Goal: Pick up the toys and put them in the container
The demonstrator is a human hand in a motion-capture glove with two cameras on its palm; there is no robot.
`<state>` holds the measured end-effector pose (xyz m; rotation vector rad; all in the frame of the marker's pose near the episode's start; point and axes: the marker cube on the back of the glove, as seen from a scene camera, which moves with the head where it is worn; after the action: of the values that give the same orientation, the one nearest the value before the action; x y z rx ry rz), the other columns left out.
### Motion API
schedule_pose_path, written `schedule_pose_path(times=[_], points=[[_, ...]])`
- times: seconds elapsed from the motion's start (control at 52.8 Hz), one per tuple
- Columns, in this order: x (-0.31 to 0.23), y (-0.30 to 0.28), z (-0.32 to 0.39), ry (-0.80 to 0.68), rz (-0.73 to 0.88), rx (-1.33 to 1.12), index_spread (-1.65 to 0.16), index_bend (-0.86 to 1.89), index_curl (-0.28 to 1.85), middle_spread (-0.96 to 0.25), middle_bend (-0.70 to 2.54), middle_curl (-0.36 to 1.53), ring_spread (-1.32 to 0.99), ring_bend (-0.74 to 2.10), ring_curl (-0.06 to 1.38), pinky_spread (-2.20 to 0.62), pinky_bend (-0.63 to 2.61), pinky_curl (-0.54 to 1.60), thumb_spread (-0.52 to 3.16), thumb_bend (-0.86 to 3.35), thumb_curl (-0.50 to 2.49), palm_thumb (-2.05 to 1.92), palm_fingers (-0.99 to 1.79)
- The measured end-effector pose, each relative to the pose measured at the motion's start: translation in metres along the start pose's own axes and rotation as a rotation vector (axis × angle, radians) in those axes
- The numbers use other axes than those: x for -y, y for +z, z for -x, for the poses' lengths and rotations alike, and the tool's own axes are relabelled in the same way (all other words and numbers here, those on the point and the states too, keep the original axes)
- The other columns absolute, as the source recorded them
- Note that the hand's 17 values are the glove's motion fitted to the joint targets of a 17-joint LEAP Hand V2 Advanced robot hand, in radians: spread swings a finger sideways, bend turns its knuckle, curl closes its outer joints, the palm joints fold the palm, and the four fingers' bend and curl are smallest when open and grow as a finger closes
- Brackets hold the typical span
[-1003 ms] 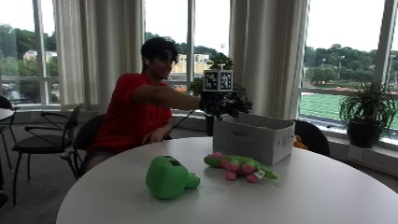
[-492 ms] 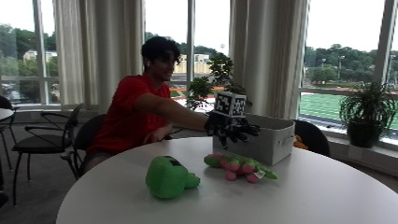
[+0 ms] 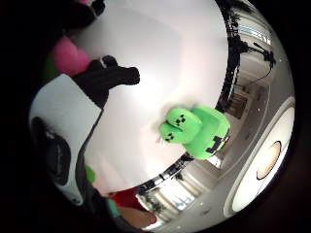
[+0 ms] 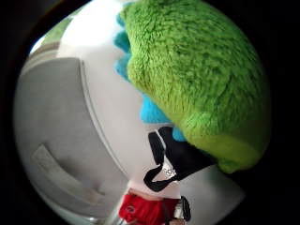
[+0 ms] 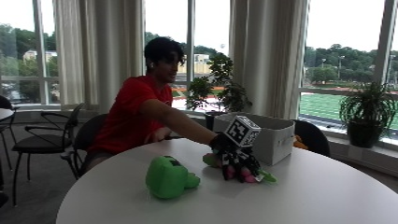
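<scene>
Outside view, left to right. Green block toy [image 5: 168, 176] lies on the white table [image 5: 323, 196], left of centre in the frame, untouched and well apart from the bin. Just right of it, frame centre, the right hand [image 5: 235, 156] is down on the pink-and-green plush [image 5: 249, 175], fingers pointing downward over the toy's top. The plush lies flat on the table, long axis roughly left–right in the frame, one end poking out to the lower right of the hand. The grey bin [image 5: 273, 137] stands immediately behind and right of the hand, near but not touching the plush as far as can be told.

Key relation: plush is directly beneath the palm; bin is just beyond it, up and right in the frame. Judgement: the next move is a short lift and carry over the bin's near wall.

Grip: fingers are draped over the plush, but whether they have curled round it cannot be told.

Thumb-side palm view: green fur of the plush [image 4: 197, 70] fills the upper right, close to the palm; bin wall [image 4: 51, 140] at left.

Little-finger-side view: block toy [image 3: 197, 131] at centre right, on the table.

Hidden: the plush's middle is under the hand, the bin's inside is not visible, and the person's other hand is out of sight.
</scene>
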<state>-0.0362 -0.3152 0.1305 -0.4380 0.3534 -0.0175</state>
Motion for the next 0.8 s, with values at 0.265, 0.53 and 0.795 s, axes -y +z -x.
schedule_pose_path(times=[0.265, 0.53, 0.795], points=[[-0.018, 0.005, 0.024, -0.022, -0.152, 0.146, -0.42, 0.18, 0.05, -0.15, 0.19, 0.18, -0.33, 1.36, 0.52, -0.32, 1.51, 0.35, 1.30, 0.17, 0.40, 0.43, 0.52], [-0.057, -0.006, 0.022, 0.050, -0.392, 0.238, -0.43, 0.50, 0.18, -0.34, 0.47, 0.31, -0.42, 1.19, 0.51, -0.40, 1.21, 0.32, 0.88, 0.21, 0.60, 0.70, 1.03], [-0.109, -0.087, 0.001, 0.046, -0.532, 0.216, -0.42, 0.73, 0.30, -0.41, 0.58, 0.41, -0.44, 1.16, 0.53, -0.41, 1.13, 0.37, 0.54, 0.19, 0.75, 0.77, 1.12]])
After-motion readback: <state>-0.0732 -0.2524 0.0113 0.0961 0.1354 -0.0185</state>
